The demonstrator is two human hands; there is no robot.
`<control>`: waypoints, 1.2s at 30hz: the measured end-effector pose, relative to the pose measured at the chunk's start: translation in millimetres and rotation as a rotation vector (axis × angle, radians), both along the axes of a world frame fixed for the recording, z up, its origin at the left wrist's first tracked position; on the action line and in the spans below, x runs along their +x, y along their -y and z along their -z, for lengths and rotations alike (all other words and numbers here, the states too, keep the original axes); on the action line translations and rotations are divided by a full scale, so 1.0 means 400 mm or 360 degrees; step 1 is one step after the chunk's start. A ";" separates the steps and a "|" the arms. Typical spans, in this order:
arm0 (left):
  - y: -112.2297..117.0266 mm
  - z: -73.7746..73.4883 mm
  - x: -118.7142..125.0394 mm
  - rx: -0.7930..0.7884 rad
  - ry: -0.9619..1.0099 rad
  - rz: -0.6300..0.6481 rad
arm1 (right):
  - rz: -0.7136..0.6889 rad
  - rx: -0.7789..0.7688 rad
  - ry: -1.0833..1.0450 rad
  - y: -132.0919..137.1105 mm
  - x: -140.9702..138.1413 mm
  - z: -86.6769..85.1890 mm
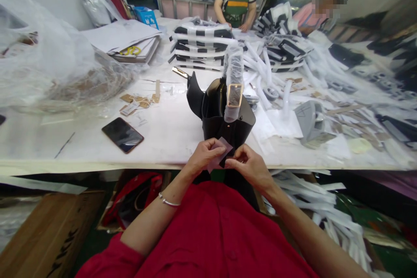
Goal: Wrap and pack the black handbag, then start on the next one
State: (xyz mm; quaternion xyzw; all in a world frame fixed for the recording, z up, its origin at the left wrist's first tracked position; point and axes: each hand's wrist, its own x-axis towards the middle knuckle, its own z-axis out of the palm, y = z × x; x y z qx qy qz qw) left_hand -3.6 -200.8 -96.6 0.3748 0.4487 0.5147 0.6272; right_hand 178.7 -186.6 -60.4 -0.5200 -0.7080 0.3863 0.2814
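Note:
A black handbag (221, 115) stands upright at the near edge of the white table (169, 134), its handle wrapped in clear foam (233, 78) with a gold buckle showing. My left hand (206, 155) and my right hand (246, 166) meet just in front of the bag. Both pinch a small pale pink slip (220, 153) between fingers and thumbs. A silver bangle sits on my left wrist.
A dark phone (122, 134) lies on the table to the left, near small card tags (138, 102). A large clear plastic bag (48, 65) fills the far left. Striped bags (202, 45) and foam strips pile up behind. Two people work across the table.

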 end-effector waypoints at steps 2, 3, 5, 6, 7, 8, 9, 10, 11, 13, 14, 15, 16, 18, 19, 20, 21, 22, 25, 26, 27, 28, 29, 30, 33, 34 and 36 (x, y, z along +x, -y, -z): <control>-0.001 0.004 -0.005 -0.0002 0.0019 0.0006 | 0.0029 -0.0151 -0.0075 0.012 -0.013 0.023; -0.001 0.005 -0.006 0.0000 0.0007 0.0015 | 0.0087 -0.0169 -0.0140 0.017 -0.018 0.028; -0.002 0.005 -0.007 0.0009 -0.0060 0.0031 | 0.0218 -0.0087 -0.0258 0.022 -0.030 0.027; -0.003 0.005 -0.007 0.0013 -0.0108 0.0038 | 0.0263 -0.0003 -0.0286 0.021 -0.035 0.021; -0.003 0.004 -0.005 0.0015 -0.0157 0.0038 | 0.0278 0.0093 -0.0283 0.018 -0.041 0.014; -0.004 0.003 -0.003 0.0018 -0.0208 0.0025 | 0.0255 0.0178 -0.0245 0.014 -0.047 0.005; -0.005 0.003 -0.001 0.0022 -0.0254 0.0005 | 0.0200 0.0240 -0.0192 0.008 -0.053 -0.003; -0.006 0.003 0.000 0.0032 -0.0293 -0.0013 | 0.0136 0.0281 -0.0141 0.003 -0.058 -0.011; -0.007 0.003 0.001 0.0046 -0.0320 -0.0025 | 0.0076 0.0305 -0.0104 -0.002 -0.064 -0.016; -0.008 0.004 0.001 0.0083 -0.0346 -0.0019 | 0.0025 0.0306 -0.0093 -0.008 -0.071 -0.020; -0.008 0.005 -0.001 0.0098 -0.0351 -0.0003 | 0.0031 0.0281 -0.0111 -0.009 -0.073 -0.019; -0.007 0.006 -0.002 0.0109 -0.0356 0.0013 | 0.0051 0.0240 -0.0137 -0.009 -0.074 -0.016; -0.005 0.008 -0.004 0.0111 -0.0362 0.0017 | 0.0076 0.0184 -0.0172 -0.010 -0.072 -0.012; -0.001 0.012 -0.008 0.0093 -0.0350 -0.0020 | 0.0119 0.0058 -0.0257 -0.010 -0.062 -0.001; 0.002 0.015 -0.010 0.0074 -0.0327 -0.0045 | 0.0129 -0.0003 -0.0286 -0.011 -0.055 0.005; 0.004 0.019 -0.011 0.0053 -0.0294 -0.0070 | 0.0133 -0.0053 -0.0292 -0.012 -0.046 0.012; 0.005 0.023 -0.012 0.0032 -0.0255 -0.0080 | 0.0119 -0.0086 -0.0266 -0.012 -0.037 0.018; 0.006 0.028 -0.013 0.0012 -0.0215 -0.0081 | 0.0080 -0.0099 -0.0205 -0.012 -0.029 0.025; 0.006 0.038 -0.015 -0.0046 -0.0118 -0.0060 | -0.0102 -0.0062 0.0053 -0.008 -0.014 0.044; 0.005 0.040 -0.015 -0.0060 -0.0090 -0.0058 | -0.0145 -0.0040 0.0115 -0.005 -0.013 0.049; 0.005 0.040 -0.015 -0.0071 -0.0069 -0.0061 | -0.0166 -0.0019 0.0162 -0.003 -0.014 0.053; 0.005 0.040 -0.016 -0.0076 -0.0059 -0.0066 | -0.0163 0.0004 0.0196 -0.001 -0.016 0.057; 0.006 0.038 -0.017 -0.0077 -0.0060 -0.0072 | -0.0150 0.0027 0.0219 0.000 -0.020 0.058; 0.007 0.037 -0.018 -0.0080 -0.0068 -0.0073 | -0.0138 0.0049 0.0237 0.002 -0.024 0.059; 0.013 0.031 -0.024 -0.0092 -0.0113 -0.0087 | -0.0111 0.0110 0.0249 0.004 -0.038 0.055; 0.016 0.030 -0.028 -0.0084 -0.0139 -0.0093 | -0.0099 0.0116 0.0221 0.005 -0.043 0.052; 0.022 0.027 -0.036 -0.0048 -0.0194 -0.0084 | -0.0067 0.0071 0.0104 0.005 -0.051 0.046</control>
